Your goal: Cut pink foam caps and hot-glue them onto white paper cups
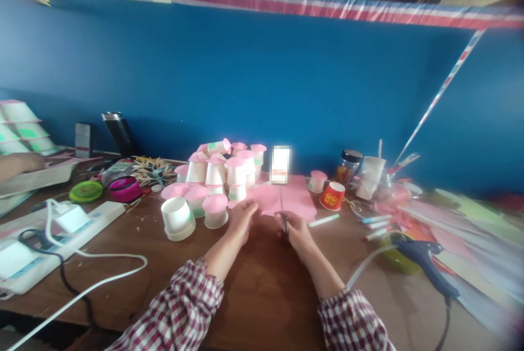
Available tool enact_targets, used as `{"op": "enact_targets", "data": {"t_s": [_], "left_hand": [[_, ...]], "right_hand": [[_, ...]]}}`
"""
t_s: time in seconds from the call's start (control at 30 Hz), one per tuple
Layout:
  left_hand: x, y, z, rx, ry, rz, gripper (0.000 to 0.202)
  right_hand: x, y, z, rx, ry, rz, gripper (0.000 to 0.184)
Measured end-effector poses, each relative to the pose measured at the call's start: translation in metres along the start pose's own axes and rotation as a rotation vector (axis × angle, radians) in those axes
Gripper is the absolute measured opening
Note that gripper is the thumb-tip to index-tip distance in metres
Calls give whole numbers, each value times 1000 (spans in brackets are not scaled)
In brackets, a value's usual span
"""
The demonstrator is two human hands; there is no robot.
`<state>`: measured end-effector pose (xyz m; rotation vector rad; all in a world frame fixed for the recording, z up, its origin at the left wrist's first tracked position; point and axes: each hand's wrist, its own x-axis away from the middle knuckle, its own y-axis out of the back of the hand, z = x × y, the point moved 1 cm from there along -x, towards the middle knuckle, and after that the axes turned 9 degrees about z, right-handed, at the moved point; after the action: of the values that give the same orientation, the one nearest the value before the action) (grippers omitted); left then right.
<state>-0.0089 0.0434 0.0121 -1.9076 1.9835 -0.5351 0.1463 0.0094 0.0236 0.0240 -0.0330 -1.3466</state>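
A pink paper sheet [292, 198] lies on the brown table [262, 285] in front of me. My left hand [242, 219] rests flat on its near left edge, fingers stretched out. My right hand [295, 231] is closed round a thin dark tool, probably scissors [283, 214], whose tip reaches onto the pink sheet. A cluster of white paper cups with pink round tops [223, 171] stands just left of the sheet. One upturned white cup [177, 218] sits nearest my left hand.
A white power strip [61, 231] with cables lies at the left. A blue glue gun [426, 258] lies at the right beside markers [374, 225] and coloured paper sheets. A red cup [332, 196] and jar [347, 168] stand behind. Another person's hand [18, 164] shows at far left.
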Motion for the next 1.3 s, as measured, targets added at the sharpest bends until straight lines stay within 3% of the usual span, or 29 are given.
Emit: {"op": "enact_targets", "data": {"t_s": [0.27,0.47,0.67,1.3], "left_hand": [[-10,9,-10,94,-76,-103,26],[-9,8,-8,72,-64,-83,26],[-7,7,-6,-15,-58,-23,22],[-5,4,-6,-31,-40,-18,21]], "right_hand": [[0,-4,-5,109,45,161,33],[2,-5,-3,178,39,218,37],[2,-3,-5,188,50,227,37],[1,-3,-4,194,36,216,34]]}}
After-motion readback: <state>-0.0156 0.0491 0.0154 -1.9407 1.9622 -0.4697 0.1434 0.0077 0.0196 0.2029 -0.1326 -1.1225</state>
